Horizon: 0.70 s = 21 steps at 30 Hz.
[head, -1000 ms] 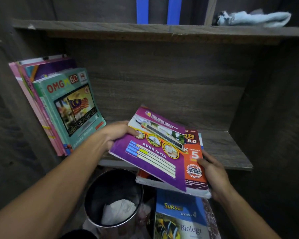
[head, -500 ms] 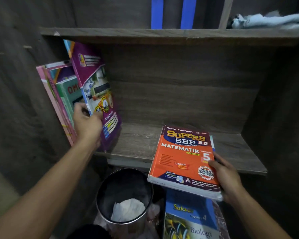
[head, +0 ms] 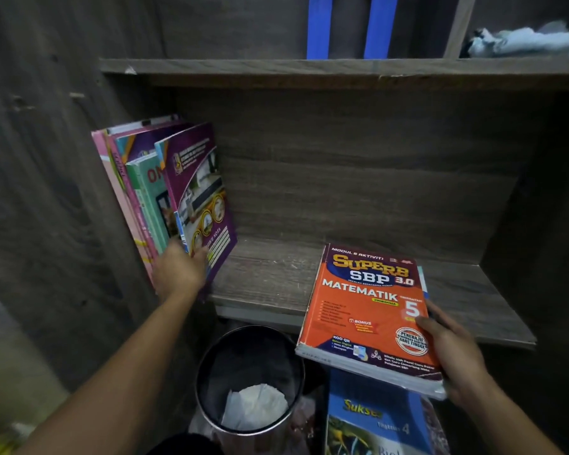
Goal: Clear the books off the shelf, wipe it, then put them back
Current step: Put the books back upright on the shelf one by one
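A purple notebook (head: 199, 195) stands at the right end of several upright books (head: 135, 192) that lean against the left wall of the wooden shelf (head: 276, 277). My left hand (head: 179, 270) is at the notebook's lower edge, its fingers touching the cover. My right hand (head: 454, 353) grips the lower right corner of an orange mathematics workbook (head: 365, 316), thumb on the cover. The workbook lies flat with a thinner book under it, half on the shelf and half over its front edge.
A black waste bin (head: 250, 372) with crumpled paper inside stands on the floor below the shelf. A blue biology book (head: 375, 425) lies beside it. A pale cloth (head: 529, 41) and two blue strips (head: 317, 26) are on the shelf above.
My left hand lifted the purple notebook off the orange workbook, swung it left and stood it upright against the row of books. The right hand kept hold of the workbook.
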Motion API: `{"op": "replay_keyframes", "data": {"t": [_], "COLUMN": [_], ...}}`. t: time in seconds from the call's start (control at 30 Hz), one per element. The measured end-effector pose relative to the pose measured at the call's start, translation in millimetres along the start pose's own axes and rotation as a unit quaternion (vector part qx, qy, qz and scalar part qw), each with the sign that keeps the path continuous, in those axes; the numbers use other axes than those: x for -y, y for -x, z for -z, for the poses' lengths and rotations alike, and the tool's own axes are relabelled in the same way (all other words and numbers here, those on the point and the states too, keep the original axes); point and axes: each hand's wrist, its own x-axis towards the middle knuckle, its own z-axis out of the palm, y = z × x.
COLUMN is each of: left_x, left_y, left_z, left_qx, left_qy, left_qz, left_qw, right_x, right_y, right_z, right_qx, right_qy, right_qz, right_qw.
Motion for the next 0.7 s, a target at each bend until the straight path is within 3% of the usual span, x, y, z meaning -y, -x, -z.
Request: {"op": "replay_keyframes", "data": {"t": [0.1, 0.2, 0.47, 0.57, 0.7], "left_x": [9, 18, 20, 12, -12], "left_y": [-10, -25, -26, -18, 11], "left_z": [13, 12, 4, 12, 29], "left_qx": [0.081, 0.100, 0.115, 0.185, 0.324], "left_qy": [-0.192, -0.218, -0.121, -0.038, 0.067], "left_qz": [-0.020, 0.003, 0.100, 0.157, 0.210], "left_qw": [0.978, 0.971, 0.981, 0.969, 0.920], "right_x": [-1, -1, 1, 1, 1], "right_y": [-1, -2, 2, 3, 2], "right_z": [0, 0, 0, 1, 1], "right_qx": [0.000, 0.001, 0.011, 0.013, 0.013], "right_qy": [-0.002, 0.000, -0.005, -0.019, -0.034], "right_qz": [0.000, -0.001, 0.001, -0.002, -0.008], "right_qw": [1.000, 1.000, 1.000, 1.000, 0.999]}}
